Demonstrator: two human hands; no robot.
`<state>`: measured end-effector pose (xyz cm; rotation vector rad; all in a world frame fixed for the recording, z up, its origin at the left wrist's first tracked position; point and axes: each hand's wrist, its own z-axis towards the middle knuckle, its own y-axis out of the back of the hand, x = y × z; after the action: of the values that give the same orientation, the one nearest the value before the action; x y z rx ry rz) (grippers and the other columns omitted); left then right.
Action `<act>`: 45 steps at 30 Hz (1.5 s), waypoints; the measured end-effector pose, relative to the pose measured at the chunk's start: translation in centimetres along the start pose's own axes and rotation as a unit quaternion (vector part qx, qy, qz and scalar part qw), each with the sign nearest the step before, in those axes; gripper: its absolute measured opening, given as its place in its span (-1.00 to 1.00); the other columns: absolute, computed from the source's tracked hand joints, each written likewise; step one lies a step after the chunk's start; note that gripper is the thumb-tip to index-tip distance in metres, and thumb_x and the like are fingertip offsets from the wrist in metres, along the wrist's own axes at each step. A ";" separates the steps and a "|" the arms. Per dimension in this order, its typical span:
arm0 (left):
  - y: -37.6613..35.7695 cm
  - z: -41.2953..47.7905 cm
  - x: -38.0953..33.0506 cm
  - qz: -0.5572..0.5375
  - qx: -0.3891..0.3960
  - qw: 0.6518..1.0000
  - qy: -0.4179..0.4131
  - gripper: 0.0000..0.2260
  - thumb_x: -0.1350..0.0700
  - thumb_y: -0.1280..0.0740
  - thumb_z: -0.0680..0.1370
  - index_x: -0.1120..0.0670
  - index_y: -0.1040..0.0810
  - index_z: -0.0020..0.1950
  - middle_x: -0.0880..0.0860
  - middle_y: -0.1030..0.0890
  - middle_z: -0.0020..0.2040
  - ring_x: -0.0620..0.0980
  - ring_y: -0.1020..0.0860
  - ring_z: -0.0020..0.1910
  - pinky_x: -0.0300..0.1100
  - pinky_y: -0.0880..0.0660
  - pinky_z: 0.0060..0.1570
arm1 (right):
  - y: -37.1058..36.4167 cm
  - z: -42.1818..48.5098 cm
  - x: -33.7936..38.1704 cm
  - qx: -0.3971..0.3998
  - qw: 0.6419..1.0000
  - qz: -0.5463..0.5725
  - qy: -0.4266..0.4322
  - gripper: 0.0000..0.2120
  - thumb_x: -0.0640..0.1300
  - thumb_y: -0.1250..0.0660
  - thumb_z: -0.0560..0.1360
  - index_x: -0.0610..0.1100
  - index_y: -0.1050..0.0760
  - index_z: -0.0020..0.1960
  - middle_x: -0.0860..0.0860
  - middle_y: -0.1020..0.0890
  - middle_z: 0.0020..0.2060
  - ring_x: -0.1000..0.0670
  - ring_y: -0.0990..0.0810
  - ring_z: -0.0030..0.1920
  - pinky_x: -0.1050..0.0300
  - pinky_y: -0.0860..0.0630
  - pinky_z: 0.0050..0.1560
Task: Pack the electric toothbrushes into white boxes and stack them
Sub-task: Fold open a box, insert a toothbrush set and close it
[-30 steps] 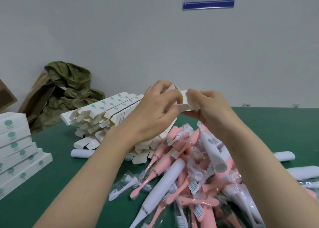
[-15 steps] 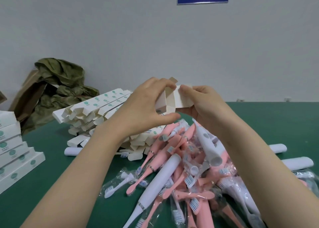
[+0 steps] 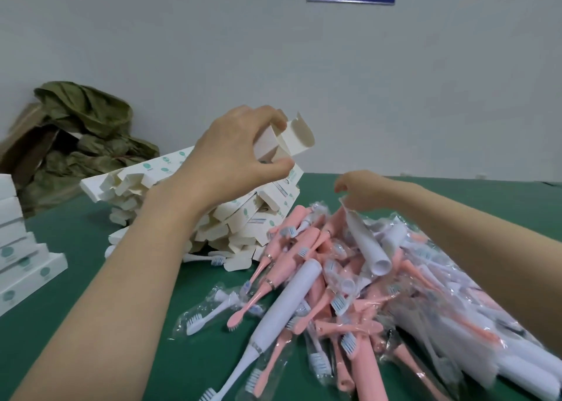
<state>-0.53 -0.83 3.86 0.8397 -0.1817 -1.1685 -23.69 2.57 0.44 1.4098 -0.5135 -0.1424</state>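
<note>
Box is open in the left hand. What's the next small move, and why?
Probably close the right hand on the plastic-wrapped white toothbrush under its fingertips and lift it: the left hand holds the white cardboard box with its end flap open, ready.

Head view looks forward and down (close) over the table (image 3: 76, 324).

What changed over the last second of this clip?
The right hand let go of the white box and dropped to a wrapped white toothbrush on the pile; whether it grips it is unclear. The left hand still holds the box. The empty-box heap and packed stack stayed.
</note>
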 end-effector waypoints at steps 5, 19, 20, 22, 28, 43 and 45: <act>0.4 0.1 0.5 -0.002 0.000 1.000 -0.001 -0.67 -0.08 -0.40 0.39 -0.15 -0.46 0.14 -0.06 -0.48 0.01 -0.08 -0.40 -0.08 -0.33 -0.29 -0.17 | -0.6 1.0 -0.3 0.028 0.996 0.029 -0.085 -0.79 -0.25 -0.13 0.57 -0.28 -0.49 -0.15 -0.13 -0.53 -0.23 -0.07 -0.53 -0.27 0.16 -0.45 -0.29; 0.4 0.1 0.9 -0.015 0.014 1.000 0.000 -0.68 -0.10 -0.39 0.39 -0.17 -0.45 0.12 -0.04 -0.50 0.01 -0.20 -0.41 -0.10 -0.45 -0.26 -0.16 | -0.4 3.9 -1.9 -0.157 0.848 0.487 -0.137 -0.96 -0.34 -0.37 0.47 -0.31 -0.51 -0.12 -0.19 -0.58 -0.25 -0.15 -0.60 -0.28 -0.05 -0.60 -0.02; 0.4 0.1 1.0 -0.014 0.013 1.000 0.001 -0.68 -0.10 -0.39 0.39 -0.18 -0.45 0.11 -0.05 -0.50 0.00 -0.21 -0.41 -0.10 -0.46 -0.25 -0.18 | -0.2 4.0 -2.0 -0.156 0.844 0.493 -0.140 -0.95 -0.35 -0.36 0.47 -0.30 -0.50 -0.12 -0.18 -0.57 -0.27 -0.14 -0.59 -0.30 -0.05 -0.60 -0.03; 0.4 0.2 1.1 -0.013 0.017 1.000 0.002 -0.69 -0.11 -0.39 0.39 -0.19 -0.44 0.11 -0.06 -0.49 0.00 -0.26 -0.40 -0.10 -0.43 -0.24 -0.20 | 0.4 4.0 -2.1 -0.166 0.832 0.511 -0.140 -0.95 -0.35 -0.35 0.47 -0.29 -0.49 -0.09 -0.17 -0.55 -0.28 -0.09 -0.56 -0.34 0.00 -0.61 -0.08; -0.2 0.3 1.5 0.062 0.049 0.996 0.028 -0.68 -0.11 -0.36 0.36 -0.18 -0.43 0.09 -0.09 -0.43 -0.11 -0.05 -0.43 -0.10 -0.15 -0.29 -0.21 | 4.1 2.1 -2.1 -0.359 0.775 0.513 -0.083 -0.88 -0.22 -0.31 0.48 -0.11 -0.58 -0.01 -0.04 -0.63 -0.15 -0.03 -0.62 -0.10 0.06 -0.57 0.08; -2.5 0.1 1.7 0.047 0.100 0.989 0.102 -0.67 -0.07 -0.42 0.35 -0.15 -0.45 0.08 -0.07 -0.50 -0.01 -0.04 -0.46 -0.03 -0.12 -0.44 -0.08 | 2.0 -4.5 2.4 -0.396 0.534 0.747 0.020 -0.89 -0.26 -0.26 0.57 -0.25 -0.46 0.09 -0.11 -0.57 -0.05 -0.02 -0.60 0.02 0.29 -0.58 -0.09; -2.7 0.2 1.3 0.026 0.081 0.992 0.096 -0.67 -0.08 -0.41 0.34 -0.18 -0.43 0.06 -0.08 -0.50 0.04 -0.06 -0.45 0.02 -0.10 -0.43 -0.02 | 1.5 -4.7 3.2 -0.392 0.547 0.739 0.030 -0.90 -0.26 -0.28 0.57 -0.25 -0.46 0.07 -0.11 -0.56 -0.06 0.01 -0.59 -0.02 0.29 -0.58 -0.10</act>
<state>-2.11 -2.37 1.79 1.0787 -0.1390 -1.0272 -19.20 5.86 2.35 -0.2365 -1.2303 0.9609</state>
